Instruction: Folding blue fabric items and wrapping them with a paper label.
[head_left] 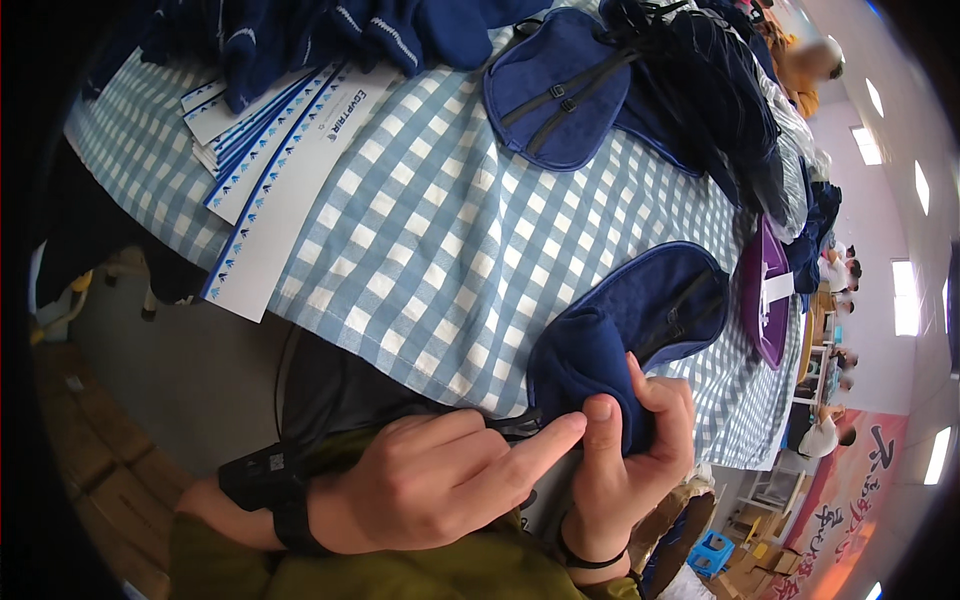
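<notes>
My right hand (pixel 632 450) grips a folded navy cloth (pixel 590 355) between thumb and fingers, at the near edge of the table. That cloth lies over a navy eye mask (pixel 690 290) with black straps and a small buckle. My left hand (pixel 430 480) is beside it, index finger stretched to the right thumb, the other fingers curled. A black strap end shows by its knuckles; whether those fingers hold anything is hidden. Farther off, a second navy eye mask (pixel 560 100) lies flat with its black straps and buckles on top.
A checked cloth (pixel 420 260) covers the table. Printed white paper strips (pixel 290 190) lie stacked at left, below navy socks (pixel 300 40). At right are a purple tray (pixel 760 300) with white slips and a heap of bagged navy goods (pixel 730 100). Several people sit far behind.
</notes>
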